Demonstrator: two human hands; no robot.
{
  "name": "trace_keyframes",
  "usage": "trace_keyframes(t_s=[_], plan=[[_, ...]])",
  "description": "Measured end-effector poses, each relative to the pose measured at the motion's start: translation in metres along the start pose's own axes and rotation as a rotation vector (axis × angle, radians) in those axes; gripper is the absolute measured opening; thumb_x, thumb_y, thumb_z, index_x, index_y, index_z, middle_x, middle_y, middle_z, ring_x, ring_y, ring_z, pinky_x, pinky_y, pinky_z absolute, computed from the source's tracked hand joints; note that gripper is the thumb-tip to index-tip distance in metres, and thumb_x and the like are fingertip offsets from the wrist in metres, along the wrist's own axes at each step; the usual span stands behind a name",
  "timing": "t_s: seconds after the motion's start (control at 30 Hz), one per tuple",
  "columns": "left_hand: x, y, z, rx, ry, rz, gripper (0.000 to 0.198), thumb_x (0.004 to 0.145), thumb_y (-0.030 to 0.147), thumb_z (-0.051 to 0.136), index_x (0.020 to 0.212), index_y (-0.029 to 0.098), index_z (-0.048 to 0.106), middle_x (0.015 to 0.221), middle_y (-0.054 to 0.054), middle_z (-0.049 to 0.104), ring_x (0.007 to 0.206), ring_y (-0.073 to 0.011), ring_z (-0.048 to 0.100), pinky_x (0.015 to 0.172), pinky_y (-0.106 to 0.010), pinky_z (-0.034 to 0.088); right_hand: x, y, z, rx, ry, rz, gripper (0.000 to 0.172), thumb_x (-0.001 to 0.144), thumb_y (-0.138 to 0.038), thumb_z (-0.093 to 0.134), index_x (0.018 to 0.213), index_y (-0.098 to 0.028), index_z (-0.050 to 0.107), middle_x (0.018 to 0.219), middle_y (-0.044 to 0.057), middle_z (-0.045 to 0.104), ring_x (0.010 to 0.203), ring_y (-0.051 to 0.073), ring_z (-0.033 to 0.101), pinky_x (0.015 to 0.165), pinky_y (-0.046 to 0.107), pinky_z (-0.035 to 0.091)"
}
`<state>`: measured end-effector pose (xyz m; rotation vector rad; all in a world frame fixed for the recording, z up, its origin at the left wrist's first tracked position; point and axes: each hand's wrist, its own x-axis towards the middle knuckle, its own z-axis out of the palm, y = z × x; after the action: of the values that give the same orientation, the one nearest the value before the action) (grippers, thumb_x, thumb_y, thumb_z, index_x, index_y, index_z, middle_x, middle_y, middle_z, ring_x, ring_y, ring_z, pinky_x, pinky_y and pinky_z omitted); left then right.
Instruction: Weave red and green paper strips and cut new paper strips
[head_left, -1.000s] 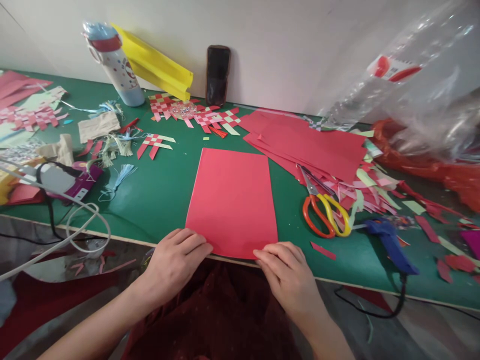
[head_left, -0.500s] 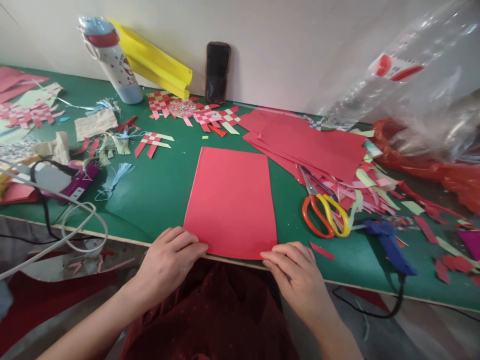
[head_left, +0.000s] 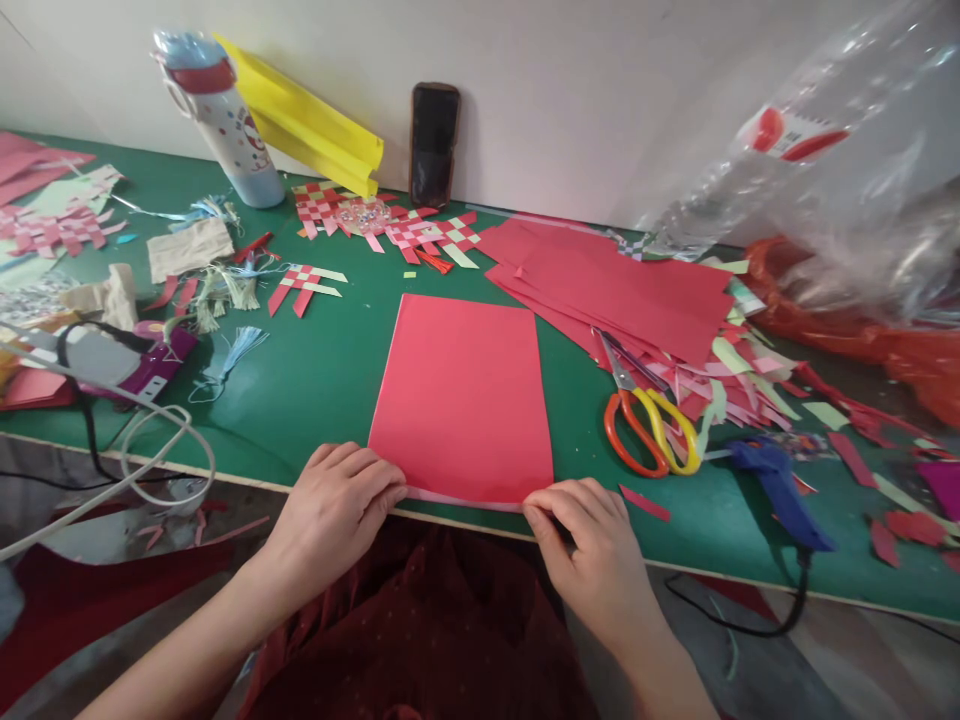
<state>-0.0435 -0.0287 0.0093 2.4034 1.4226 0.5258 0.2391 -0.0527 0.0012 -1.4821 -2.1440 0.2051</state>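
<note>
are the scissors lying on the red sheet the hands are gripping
No, the scissors lie on the green mat to the right of the red sheet, apart from it.

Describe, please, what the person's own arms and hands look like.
Both are bare. The left hand and right hand wear no gloves, and no ring, watch or bracelet shows. The forearms are uncovered down to the picture's edge, so no sleeve is visible. Between them is a dark red garment with small pale dots.

Near edge of red sheet — newly upturned lip; earlier flat
</note>
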Motion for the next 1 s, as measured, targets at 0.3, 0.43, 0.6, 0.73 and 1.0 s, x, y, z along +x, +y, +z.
trace_keyframes(t_s=[0.3, 0.43, 0.6, 0.73, 1.0], plan=[[-0.009, -0.013, -0.011, 0.038, 0.040, -0.028, 0.023, 0.097, 0.028, 0.051, 0.081, 0.024, 0.066, 0.079, 0.001, 0.069, 0.078, -0.0176, 0.057, 0.075, -0.034, 0.036, 0.002, 0.001, 0.000, 0.001, -0.005, 0.000, 0.021, 0.096, -0.027, 0.051, 0.079, -0.022, 0.062, 0.076, 0.000, 0.066, 0.075, 0.016, 0.054, 0.074, 0.031, 0.034], [-0.011, -0.011, -0.015, 0.052, 0.016, -0.016, 0.020, 0.098, 0.029, 0.052, 0.086, 0.024, 0.067, 0.084, 0.001, 0.070, 0.083, -0.0182, 0.057, 0.078, -0.035, 0.035, 0.000, 0.003, 0.002, 0.005, -0.007, 0.000, 0.019, 0.096, -0.028, 0.052, 0.081, -0.021, 0.062, 0.077, 0.001, 0.066, 0.076, 0.016, 0.054, 0.075, 0.032, 0.033], [-0.003, 0.010, -0.013, 0.151, 0.059, 0.064, 0.014, 0.096, 0.030, 0.055, 0.093, 0.023, 0.067, 0.087, -0.002, 0.070, 0.086, -0.0219, 0.055, 0.082, -0.039, 0.033, -0.001, 0.004, 0.003, -0.004, -0.008, -0.001, 0.019, 0.096, -0.028, 0.052, 0.081, -0.021, 0.062, 0.077, 0.001, 0.066, 0.076, 0.017, 0.054, 0.075, 0.032, 0.033], [0.004, 0.016, -0.004, 0.093, 0.029, 0.129, 0.021, 0.098, 0.024, 0.050, 0.083, 0.021, 0.065, 0.077, -0.001, 0.066, 0.073, -0.0185, 0.053, 0.074, -0.035, 0.033, -0.001, 0.004, 0.002, 0.012, -0.020, 0.003, 0.018, 0.096, -0.027, 0.052, 0.081, -0.021, 0.062, 0.078, 0.001, 0.066, 0.076, 0.016, 0.055, 0.075, 0.032, 0.033], [0.009, 0.012, -0.001, -0.018, -0.011, 0.038, 0.024, 0.098, 0.024, 0.048, 0.081, 0.021, 0.064, 0.077, 0.001, 0.067, 0.073, -0.0164, 0.058, 0.078, -0.034, 0.034, 0.000, 0.005, 0.000, 0.040, -0.012, -0.020, 0.014, 0.096, -0.026, 0.054, 0.086, -0.021, 0.062, 0.080, 0.000, 0.066, 0.078, 0.016, 0.055, 0.077, 0.031, 0.034]])
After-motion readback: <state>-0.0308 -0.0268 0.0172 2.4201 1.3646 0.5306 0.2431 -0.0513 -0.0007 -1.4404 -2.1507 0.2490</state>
